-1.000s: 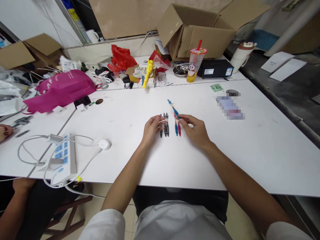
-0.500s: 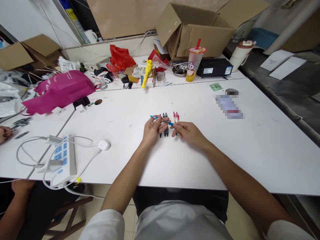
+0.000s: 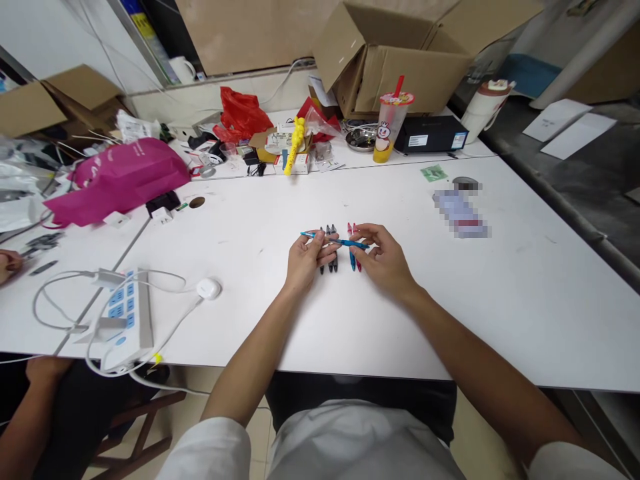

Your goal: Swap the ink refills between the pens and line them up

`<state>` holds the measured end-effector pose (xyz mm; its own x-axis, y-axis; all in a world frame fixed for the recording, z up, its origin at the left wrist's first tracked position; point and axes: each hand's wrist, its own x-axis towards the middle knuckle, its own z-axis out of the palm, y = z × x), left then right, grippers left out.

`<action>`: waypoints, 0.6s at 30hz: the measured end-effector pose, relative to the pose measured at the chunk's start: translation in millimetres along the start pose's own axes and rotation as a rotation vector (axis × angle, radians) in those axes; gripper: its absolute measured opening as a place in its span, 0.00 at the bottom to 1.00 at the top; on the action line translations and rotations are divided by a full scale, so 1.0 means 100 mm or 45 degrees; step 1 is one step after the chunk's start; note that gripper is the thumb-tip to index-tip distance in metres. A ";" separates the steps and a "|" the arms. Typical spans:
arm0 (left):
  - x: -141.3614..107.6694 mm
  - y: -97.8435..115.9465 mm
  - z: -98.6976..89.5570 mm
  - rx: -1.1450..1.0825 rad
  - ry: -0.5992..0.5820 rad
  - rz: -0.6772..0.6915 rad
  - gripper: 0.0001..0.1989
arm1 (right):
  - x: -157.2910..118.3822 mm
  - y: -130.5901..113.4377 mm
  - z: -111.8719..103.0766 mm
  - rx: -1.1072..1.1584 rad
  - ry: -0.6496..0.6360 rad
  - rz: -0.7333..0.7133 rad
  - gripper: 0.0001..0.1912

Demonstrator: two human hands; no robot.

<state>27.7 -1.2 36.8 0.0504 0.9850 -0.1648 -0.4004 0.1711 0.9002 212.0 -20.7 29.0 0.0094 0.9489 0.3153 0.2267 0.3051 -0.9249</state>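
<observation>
My left hand (image 3: 303, 261) pinches a slim blue pen (image 3: 355, 244) between thumb and fingers, above the white table. The pen lies almost level, pointing from left to right. Around its right end my right hand (image 3: 387, 261) curves with thumb and forefinger apart; whether a fingertip touches the pen is hard to tell. Under the left fingers lie several black pens (image 3: 329, 267) side by side. Beside them, partly covered by my right hand, are pens with red upper ends (image 3: 350, 229); a blue lower end (image 3: 353, 261) and a red one show below.
A white power strip (image 3: 143, 320) with looped cables lies at the left. Farther back are a magenta bag (image 3: 130, 170), a yellow figure (image 3: 296, 143), a drink cup (image 3: 387, 130), a black box (image 3: 430, 133) and an open carton (image 3: 410, 77). Another person's hand (image 3: 9, 265) rests at the far left.
My right fingers have spread and shifted right and slightly up, so more of the pen's blue right end shows. My left hand keeps its hold in the same place.
</observation>
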 end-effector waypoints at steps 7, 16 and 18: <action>-0.01 0.01 0.01 0.048 0.039 -0.003 0.20 | 0.01 0.03 -0.01 -0.027 -0.055 0.017 0.18; 0.01 -0.02 -0.01 0.089 0.025 -0.008 0.20 | 0.01 0.05 0.00 -0.057 -0.115 0.023 0.18; 0.02 -0.03 -0.02 0.093 0.016 -0.007 0.21 | 0.01 0.05 0.00 -0.063 -0.122 0.024 0.17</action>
<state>27.2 -0.1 33.4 0.0405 0.9838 -0.1749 -0.3324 0.1783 0.9261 213.3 -18.2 24.4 -0.0784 0.9584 0.2744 0.2753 0.2854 -0.9180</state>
